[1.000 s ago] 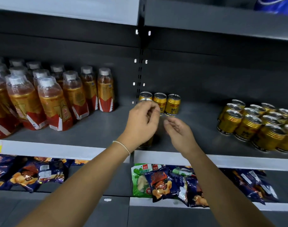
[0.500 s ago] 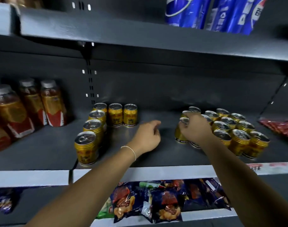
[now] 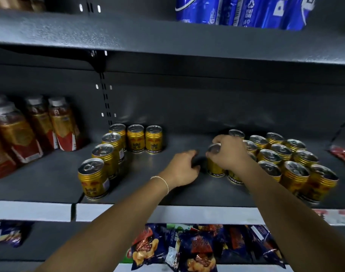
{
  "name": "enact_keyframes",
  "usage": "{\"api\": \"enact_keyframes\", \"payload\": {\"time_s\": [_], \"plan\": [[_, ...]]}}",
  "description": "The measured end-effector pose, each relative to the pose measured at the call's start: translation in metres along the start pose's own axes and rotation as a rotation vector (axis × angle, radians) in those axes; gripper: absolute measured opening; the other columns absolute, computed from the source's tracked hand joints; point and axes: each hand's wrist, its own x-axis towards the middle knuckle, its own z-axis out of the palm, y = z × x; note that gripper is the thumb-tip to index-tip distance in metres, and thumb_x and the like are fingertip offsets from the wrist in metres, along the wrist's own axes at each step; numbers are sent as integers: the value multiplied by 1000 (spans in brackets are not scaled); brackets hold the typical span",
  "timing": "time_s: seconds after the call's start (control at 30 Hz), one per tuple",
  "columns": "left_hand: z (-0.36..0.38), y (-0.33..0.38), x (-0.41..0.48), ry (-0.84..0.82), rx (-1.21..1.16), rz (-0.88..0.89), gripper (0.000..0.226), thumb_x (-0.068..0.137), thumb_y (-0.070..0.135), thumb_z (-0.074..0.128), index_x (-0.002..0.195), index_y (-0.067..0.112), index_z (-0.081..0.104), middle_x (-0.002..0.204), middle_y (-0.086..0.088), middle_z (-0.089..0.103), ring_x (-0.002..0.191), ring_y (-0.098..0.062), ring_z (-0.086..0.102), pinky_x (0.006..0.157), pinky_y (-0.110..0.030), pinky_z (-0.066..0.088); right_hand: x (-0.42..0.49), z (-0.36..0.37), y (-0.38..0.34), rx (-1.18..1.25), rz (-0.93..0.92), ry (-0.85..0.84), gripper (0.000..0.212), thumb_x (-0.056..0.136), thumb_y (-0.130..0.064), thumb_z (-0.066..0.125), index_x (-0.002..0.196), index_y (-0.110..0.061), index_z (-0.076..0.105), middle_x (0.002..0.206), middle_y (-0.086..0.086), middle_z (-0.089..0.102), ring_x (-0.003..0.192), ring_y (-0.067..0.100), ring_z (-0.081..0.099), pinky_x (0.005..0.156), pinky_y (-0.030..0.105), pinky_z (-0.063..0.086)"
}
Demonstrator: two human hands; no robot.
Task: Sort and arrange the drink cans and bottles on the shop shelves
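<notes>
Overhand, right hand (image 3: 226,152) in a grip on one gold can (image 3: 214,170), left hand (image 3: 182,169) slack and empty alongside

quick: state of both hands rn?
Left hand: open, fingers loosely curled, holding nothing.
Right hand: grips a gold can by its top.

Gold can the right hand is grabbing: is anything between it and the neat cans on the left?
Yes. The left hand is just left of the gold can, which the right hand grips by its top. Beyond that hand, only bare shelf shows up to the neat cans.
</notes>
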Motion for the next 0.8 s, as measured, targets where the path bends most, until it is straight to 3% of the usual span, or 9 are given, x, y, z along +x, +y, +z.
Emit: {"api": "enact_keyframes", "payload": {"time_s": [0.13, 0.33, 0.5, 0.7, 0.8], "plan": [[-11, -5, -4, -52, -14, -2, 68, 84, 28, 74, 144, 15, 45, 139, -5, 56, 126, -21, 53, 100, -23, 42, 1, -5, -16, 221, 30, 7, 54, 70, -49, 81, 116, -23, 67, 115, -3, 68, 111, 21, 61, 93, 35, 50], [-42, -11, -20, 7, -213, -2, 77, 67, 36, 88, 132, 25, 50, 117, 8, 65, 106, -9, 63, 94, -29, 53, 5, -12, -57, 414, 99, 56, 60, 56, -63, 80, 102, -27, 70, 100, -9, 63, 94, 13, 60, 74, 30, 52], [-74, -25, -30, 38, -246, -25, 65, 69, 28, 87, 126, 23, 55, 112, 8, 67, 101, -8, 63, 85, -20, 51, 11, -4, -92, 567, 113, 2, 63, 60, -63, 83, 108, -24, 68, 101, -6, 65, 94, 13, 63, 77, 32, 56], [-117, -51, -37, 22, -444, -88, 51, 74, 18, 84, 120, 21, 62, 113, 3, 71, 106, -14, 66, 98, -40, 52, 4, 4, -114, 1019, 11, -363, 69, 57, -50, 84, 117, -21, 65, 105, -3, 75, 97, 11, 71, 76, 26, 55], [-137, -65, -36, -36, -386, -104, 55, 72, 21, 85, 122, 20, 62, 113, 2, 71, 107, -16, 66, 98, -42, 52, -1, 23, -125, 1157, -82, -339, 52, 63, -30, 84, 111, -14, 68, 102, 1, 77, 96, 14, 73, 74, 20, 57]]}}
